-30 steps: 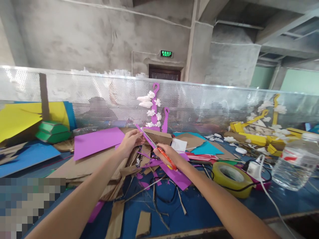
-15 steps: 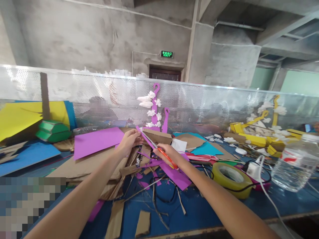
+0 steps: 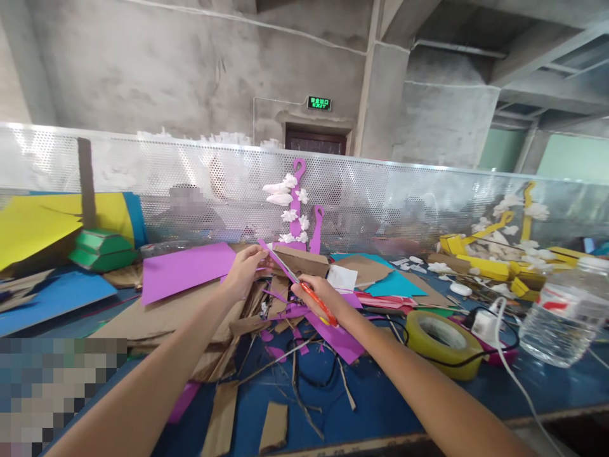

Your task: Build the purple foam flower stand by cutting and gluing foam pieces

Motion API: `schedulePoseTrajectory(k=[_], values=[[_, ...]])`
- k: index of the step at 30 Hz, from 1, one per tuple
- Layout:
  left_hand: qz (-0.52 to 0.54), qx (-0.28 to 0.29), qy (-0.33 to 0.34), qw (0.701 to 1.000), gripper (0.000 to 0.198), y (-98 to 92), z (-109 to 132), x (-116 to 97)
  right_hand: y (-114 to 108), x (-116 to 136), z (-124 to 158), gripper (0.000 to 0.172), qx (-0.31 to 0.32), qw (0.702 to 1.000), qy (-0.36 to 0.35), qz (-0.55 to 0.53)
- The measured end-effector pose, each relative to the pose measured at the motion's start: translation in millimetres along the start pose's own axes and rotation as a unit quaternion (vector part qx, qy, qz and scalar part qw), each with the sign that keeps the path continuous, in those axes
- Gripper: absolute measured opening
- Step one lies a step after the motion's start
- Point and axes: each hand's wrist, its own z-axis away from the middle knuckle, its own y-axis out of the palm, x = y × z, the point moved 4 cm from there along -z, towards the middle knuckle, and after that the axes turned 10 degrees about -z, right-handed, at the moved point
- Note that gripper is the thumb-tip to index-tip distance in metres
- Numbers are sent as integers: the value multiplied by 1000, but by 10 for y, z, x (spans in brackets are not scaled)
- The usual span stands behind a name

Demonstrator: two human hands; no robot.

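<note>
My right hand (image 3: 320, 293) grips red-handled scissors (image 3: 318, 303) whose blades point up and left into a narrow purple paper strip (image 3: 277, 261). My left hand (image 3: 246, 270) pinches the upper end of that strip, fingers closed on it. Both hands hover over a heap of brown cardboard scraps (image 3: 247, 317) and purple offcuts (image 3: 335, 336) on the blue table (image 3: 380, 400). Just behind the hands stands a purple paper model with white flowers (image 3: 295, 212).
A large purple sheet (image 3: 185, 266) lies to the left, with a green folded shape (image 3: 99, 251) and yellow sheets (image 3: 33, 228) beyond. A yellow tape roll (image 3: 442, 339), white plug and cable (image 3: 490, 320), water bottle (image 3: 564, 311) and a yellow flower model (image 3: 499, 247) are at right. A perforated metal screen (image 3: 404, 197) stands behind the table.
Almost nothing differs; both hands have shifted very slightly while holding the strip and scissors in the same pose.
</note>
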Motion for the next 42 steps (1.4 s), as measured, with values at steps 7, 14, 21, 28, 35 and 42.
schedulePoseTrajectory(k=[7, 14, 21, 28, 35, 42], values=[[-14, 44, 1, 999, 27, 69, 34, 3, -23, 4, 5, 45, -2, 1000, -1, 14], [-12, 39, -6, 999, 28, 74, 38, -9, -28, 76, 1, 46, -8, 1000, -5, 11], [-25, 48, 1, 999, 29, 71, 47, -22, 40, -13, 37, 37, 9, 1000, 10, -3], [13, 50, -29, 998, 23, 52, 16, 9, 62, -17, 35, 43, 36, 999, 19, -23], [76, 41, -53, 995, 15, 45, -20, 68, 76, -67, 23, 46, 45, 996, 48, -58], [3, 62, -51, 997, 21, 126, 40, 71, 14, 12, 27, 45, 22, 1000, 15, -11]])
